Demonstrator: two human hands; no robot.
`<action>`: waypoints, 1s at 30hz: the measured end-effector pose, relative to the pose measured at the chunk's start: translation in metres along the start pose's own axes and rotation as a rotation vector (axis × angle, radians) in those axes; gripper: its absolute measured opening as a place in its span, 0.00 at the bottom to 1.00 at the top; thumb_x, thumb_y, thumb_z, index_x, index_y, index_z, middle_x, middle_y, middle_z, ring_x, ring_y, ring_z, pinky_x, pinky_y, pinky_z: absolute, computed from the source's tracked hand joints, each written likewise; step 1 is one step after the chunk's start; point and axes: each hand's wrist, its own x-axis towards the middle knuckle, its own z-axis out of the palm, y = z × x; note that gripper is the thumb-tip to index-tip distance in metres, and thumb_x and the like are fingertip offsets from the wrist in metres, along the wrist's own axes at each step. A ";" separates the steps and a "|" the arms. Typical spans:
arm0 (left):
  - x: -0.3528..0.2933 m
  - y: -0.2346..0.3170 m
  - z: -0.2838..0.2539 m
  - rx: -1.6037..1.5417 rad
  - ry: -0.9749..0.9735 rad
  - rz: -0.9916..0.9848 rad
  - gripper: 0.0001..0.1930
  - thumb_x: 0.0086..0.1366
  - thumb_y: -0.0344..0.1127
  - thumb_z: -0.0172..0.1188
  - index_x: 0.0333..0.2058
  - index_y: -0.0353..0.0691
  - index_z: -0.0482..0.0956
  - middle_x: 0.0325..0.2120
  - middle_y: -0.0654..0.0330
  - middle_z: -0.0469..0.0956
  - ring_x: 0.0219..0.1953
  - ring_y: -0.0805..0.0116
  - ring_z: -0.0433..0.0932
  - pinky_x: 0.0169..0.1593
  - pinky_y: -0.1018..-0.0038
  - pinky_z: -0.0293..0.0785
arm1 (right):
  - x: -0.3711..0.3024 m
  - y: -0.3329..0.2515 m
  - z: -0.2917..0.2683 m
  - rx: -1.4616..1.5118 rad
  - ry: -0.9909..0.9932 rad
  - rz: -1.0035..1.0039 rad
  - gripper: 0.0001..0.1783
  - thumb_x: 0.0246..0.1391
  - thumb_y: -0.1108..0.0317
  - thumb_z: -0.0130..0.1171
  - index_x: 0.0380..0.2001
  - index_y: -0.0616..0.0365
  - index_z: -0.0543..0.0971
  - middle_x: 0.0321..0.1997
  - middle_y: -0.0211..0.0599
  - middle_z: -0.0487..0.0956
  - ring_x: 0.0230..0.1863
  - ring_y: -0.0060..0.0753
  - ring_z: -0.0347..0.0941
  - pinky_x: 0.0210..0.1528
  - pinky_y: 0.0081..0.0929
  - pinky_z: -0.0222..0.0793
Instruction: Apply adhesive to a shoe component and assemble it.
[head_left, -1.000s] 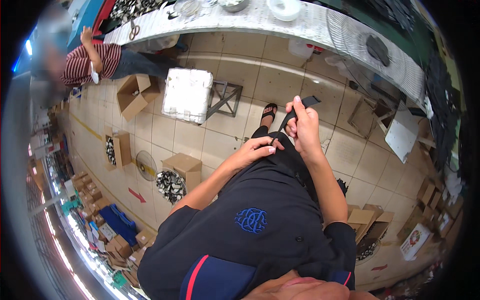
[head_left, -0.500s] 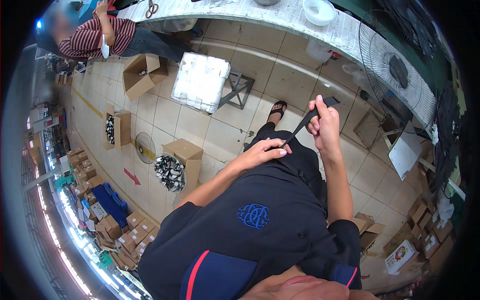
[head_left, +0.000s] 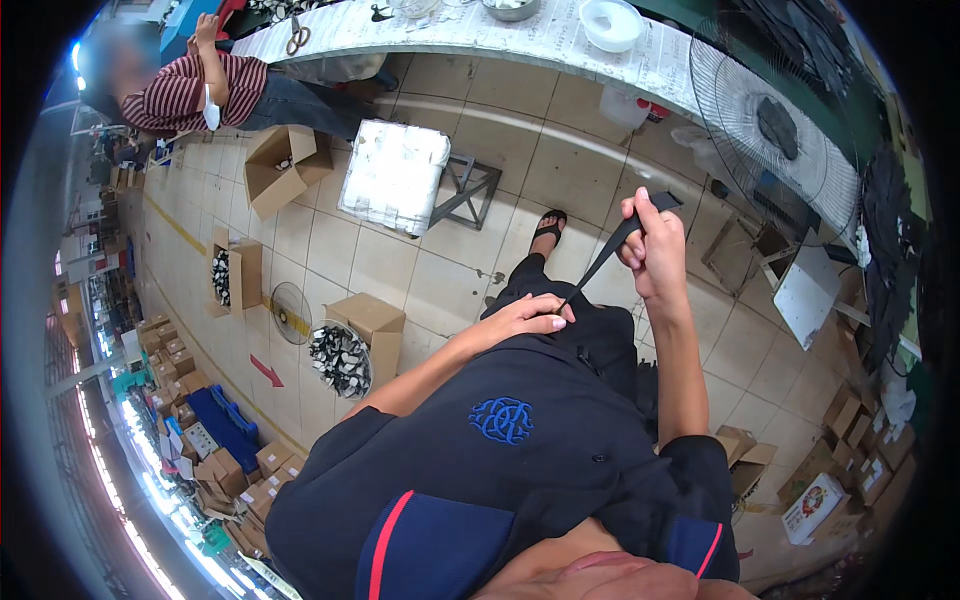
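A flat black strap (head_left: 603,262) runs taut and slanting from my waist up to the right, in front of my dark trousers. My right hand (head_left: 655,250) is raised and closed on its upper part, with a short end sticking out past the fingers. Lower down, my left hand (head_left: 530,316) lies against my waist. Its fingers are closed round the strap's lower end, and where the strap leads beyond them is hidden.
A white wrapped stool (head_left: 395,175) stands ahead. Open cartons (head_left: 365,318) and a round container of black-and-white pieces (head_left: 340,358) stand at left. A long worktable (head_left: 440,35) with bowls and scissors curves across the front; a large fan (head_left: 775,125) is at right. Another person (head_left: 200,90) stands far left.
Both hands keep hold of the strap. The right hand has shifted slightly to the right, and the left hand's fingers have curled more tightly. The whole view has tilted a little.
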 end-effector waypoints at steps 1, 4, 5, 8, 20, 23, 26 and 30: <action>0.000 0.001 0.002 -0.027 -0.010 -0.002 0.17 0.70 0.44 0.50 0.49 0.39 0.76 0.39 0.64 0.71 0.48 0.73 0.66 0.59 0.72 0.54 | -0.001 0.001 -0.004 0.004 0.006 0.004 0.22 0.68 0.53 0.49 0.25 0.57 0.72 0.08 0.19 0.59 0.07 0.13 0.48 0.11 0.16 0.43; 0.005 0.013 0.005 -0.106 -0.005 -0.132 0.20 0.70 0.50 0.50 0.41 0.36 0.76 0.40 0.61 0.75 0.48 0.69 0.71 0.59 0.71 0.59 | 0.001 0.004 -0.019 0.034 -0.011 -0.031 0.20 0.68 0.52 0.50 0.28 0.55 0.72 0.09 0.18 0.59 0.08 0.13 0.49 0.11 0.16 0.44; 0.006 0.010 0.004 -0.103 -0.022 -0.137 0.20 0.70 0.50 0.50 0.41 0.36 0.76 0.40 0.61 0.75 0.48 0.69 0.71 0.59 0.71 0.59 | 0.003 0.012 -0.025 0.068 0.018 0.007 0.19 0.68 0.52 0.50 0.30 0.56 0.73 0.09 0.19 0.60 0.08 0.13 0.50 0.12 0.16 0.45; -0.003 -0.002 0.004 -0.042 0.016 0.045 0.18 0.70 0.46 0.51 0.41 0.35 0.76 0.42 0.60 0.75 0.49 0.68 0.71 0.57 0.71 0.62 | 0.004 0.024 -0.078 0.060 0.069 -0.030 0.20 0.70 0.53 0.47 0.46 0.60 0.74 0.16 0.25 0.68 0.15 0.18 0.62 0.17 0.17 0.56; -0.099 -0.089 -0.055 0.125 -0.085 -0.466 0.19 0.67 0.43 0.55 0.48 0.33 0.75 0.46 0.58 0.79 0.50 0.71 0.73 0.55 0.72 0.67 | -0.183 0.083 -0.114 -0.603 0.081 0.145 0.16 0.57 0.67 0.63 0.46 0.59 0.74 0.34 0.27 0.71 0.31 0.18 0.64 0.36 0.18 0.64; -0.098 -0.082 -0.054 0.181 -0.240 -0.498 0.24 0.64 0.46 0.58 0.51 0.31 0.75 0.46 0.56 0.80 0.48 0.69 0.75 0.54 0.71 0.69 | -0.185 0.094 -0.110 -0.702 0.096 -0.067 0.18 0.55 0.67 0.64 0.47 0.60 0.73 0.34 0.29 0.68 0.29 0.20 0.62 0.34 0.19 0.63; -0.080 -0.004 -0.038 0.388 -0.281 -0.774 0.31 0.61 0.50 0.62 0.53 0.29 0.74 0.51 0.52 0.79 0.53 0.64 0.75 0.55 0.69 0.69 | -0.184 0.087 -0.095 -0.713 0.089 -0.119 0.19 0.55 0.69 0.64 0.48 0.61 0.74 0.32 0.31 0.70 0.29 0.21 0.64 0.35 0.19 0.63; -0.105 -0.012 -0.048 0.475 -0.333 -0.684 0.28 0.61 0.49 0.61 0.52 0.31 0.75 0.51 0.51 0.79 0.51 0.60 0.75 0.53 0.67 0.70 | -0.190 0.075 -0.095 -0.738 0.009 -0.053 0.19 0.56 0.71 0.62 0.50 0.63 0.74 0.34 0.30 0.74 0.33 0.18 0.66 0.39 0.18 0.64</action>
